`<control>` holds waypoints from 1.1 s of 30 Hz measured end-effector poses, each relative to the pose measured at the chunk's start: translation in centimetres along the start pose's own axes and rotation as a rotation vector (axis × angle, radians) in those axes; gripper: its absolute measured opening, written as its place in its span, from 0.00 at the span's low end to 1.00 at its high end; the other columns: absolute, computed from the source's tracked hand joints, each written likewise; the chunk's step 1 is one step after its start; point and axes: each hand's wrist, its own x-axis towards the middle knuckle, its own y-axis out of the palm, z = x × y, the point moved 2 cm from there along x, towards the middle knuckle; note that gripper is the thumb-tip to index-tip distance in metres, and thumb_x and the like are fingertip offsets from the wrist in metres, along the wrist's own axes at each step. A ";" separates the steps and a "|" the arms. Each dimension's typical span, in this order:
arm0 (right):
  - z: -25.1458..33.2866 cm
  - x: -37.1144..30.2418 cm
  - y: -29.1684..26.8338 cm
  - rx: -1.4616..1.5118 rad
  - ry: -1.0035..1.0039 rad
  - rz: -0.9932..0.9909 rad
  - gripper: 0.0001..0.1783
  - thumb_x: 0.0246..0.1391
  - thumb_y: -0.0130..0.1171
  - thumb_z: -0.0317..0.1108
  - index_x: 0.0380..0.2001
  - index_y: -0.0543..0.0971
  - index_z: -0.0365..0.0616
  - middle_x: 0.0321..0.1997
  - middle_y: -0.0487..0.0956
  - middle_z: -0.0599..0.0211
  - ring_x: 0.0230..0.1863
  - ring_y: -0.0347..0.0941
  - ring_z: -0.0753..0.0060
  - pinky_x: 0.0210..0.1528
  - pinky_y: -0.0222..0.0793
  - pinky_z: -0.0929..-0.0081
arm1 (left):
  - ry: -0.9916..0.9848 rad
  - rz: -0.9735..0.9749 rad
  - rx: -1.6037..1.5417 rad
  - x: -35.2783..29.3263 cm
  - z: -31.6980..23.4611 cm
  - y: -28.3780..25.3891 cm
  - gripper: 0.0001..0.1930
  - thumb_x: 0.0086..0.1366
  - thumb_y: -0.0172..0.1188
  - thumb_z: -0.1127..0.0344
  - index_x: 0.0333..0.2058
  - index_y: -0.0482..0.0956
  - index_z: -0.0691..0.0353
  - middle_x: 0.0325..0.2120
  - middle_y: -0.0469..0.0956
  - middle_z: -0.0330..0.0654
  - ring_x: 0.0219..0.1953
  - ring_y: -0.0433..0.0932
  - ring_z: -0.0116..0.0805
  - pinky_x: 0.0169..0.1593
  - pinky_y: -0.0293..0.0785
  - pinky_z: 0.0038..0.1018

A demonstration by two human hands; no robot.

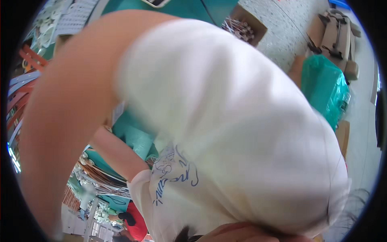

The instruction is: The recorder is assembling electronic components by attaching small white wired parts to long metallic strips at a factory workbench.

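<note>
Neither my left hand nor my right hand can be made out. A large, blurred bare arm (72, 97) sweeps across the left side, close up, and runs out at the lower left with no fingers showing. A white short-sleeved shirt (250, 125) with dark blue lettering fills the middle. Behind the large arm, a second forearm (121, 155) with a thin band at the wrist reaches toward a green work table (189, 9); its hand is mostly hidden. Whose arms these are, I cannot tell. Near that forearm lies a clear plastic bag (139, 141).
A cardboard box (258, 30) of thin copper-coloured pieces stands at the top. Brown and pale blue strips (24, 90) hang at the left. A green plastic bag (322, 88) and a folded beige chair (336, 36) are on the right. A person in red (137, 222) shows low down.
</note>
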 end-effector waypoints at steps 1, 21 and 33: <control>1.1 -0.5 0.2 0.027 -0.027 0.026 0.19 0.56 0.49 0.44 0.48 0.72 0.48 0.30 0.78 0.61 0.34 0.73 0.66 0.41 0.69 0.63 | -0.022 -0.021 0.019 -0.2 -0.8 -0.4 0.20 0.53 0.65 0.70 0.44 0.70 0.67 0.39 0.75 0.45 0.38 0.77 0.35 0.39 0.78 0.32; 14.3 -1.5 2.7 0.281 -0.943 0.312 0.19 0.48 0.57 0.37 0.45 0.75 0.45 0.42 0.74 0.52 0.43 0.72 0.58 0.45 0.70 0.59 | 0.066 -0.389 0.026 -4.1 -2.0 -0.9 0.19 0.54 0.65 0.65 0.42 0.72 0.66 0.32 0.76 0.44 0.30 0.78 0.36 0.31 0.78 0.31; 2.8 1.9 7.6 0.441 -0.325 -0.662 0.20 0.53 0.53 0.41 0.44 0.73 0.40 0.42 0.74 0.54 0.43 0.71 0.54 0.42 0.68 0.63 | 0.060 -0.303 -0.232 -4.1 -1.3 -1.9 0.15 0.59 0.60 0.67 0.43 0.72 0.66 0.34 0.74 0.38 0.31 0.74 0.25 0.32 0.73 0.21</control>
